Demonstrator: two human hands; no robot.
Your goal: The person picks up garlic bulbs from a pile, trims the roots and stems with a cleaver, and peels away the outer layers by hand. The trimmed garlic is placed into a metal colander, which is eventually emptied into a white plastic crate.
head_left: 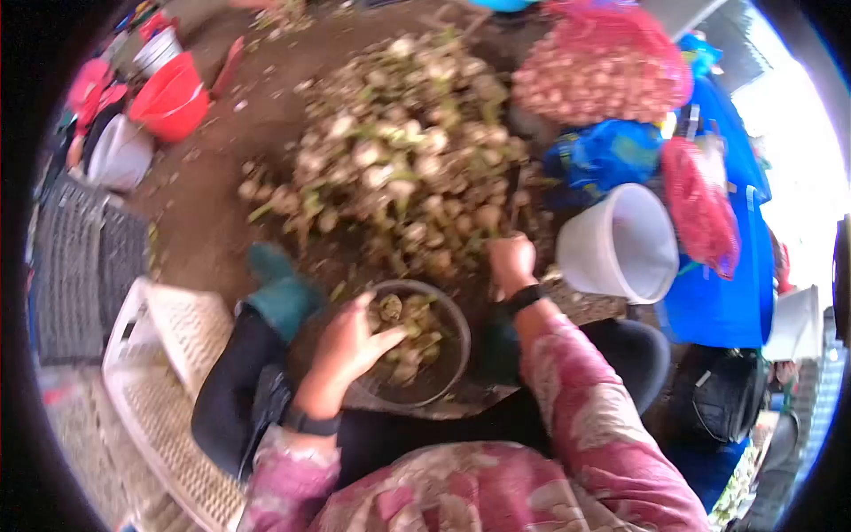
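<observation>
- The left hand (350,344) rests on the near-left rim of a round bowl (448,312) between the person's knees, fingers spread over the edge and thumb pointing into it. It seems to grip the rim, but motion blur leaves the hold unclear.
- The bowl holds a few pale root pieces (401,330) with green bits; blur hides their shapes, and the left hand covers the near rim.
- The right hand (511,260) reaches to the near edge of a big heap of roots (408,151) on the dirt floor. Its fingers curl downward into the heap, so I cannot tell whether they close on a root or stay loose.
- Both wrists wear dark bands, above pink patterned sleeves.
- A white bucket (620,244) stands just right of the right hand, tilted toward the camera; its inside looks bare, though the far wall is washed out.
- Behind it a red mesh sack (603,66) full of pale bulbs is cut off at the top edge, and a smaller red net (700,208) hangs against a blue sheet (727,293).
- At far left a red basin (173,97) and a white bowl (120,155) sit near the lens border, partly lost in the dark vignette.
- A white plastic crate (168,390) lies beside the left leg, its lower part cut off.
</observation>
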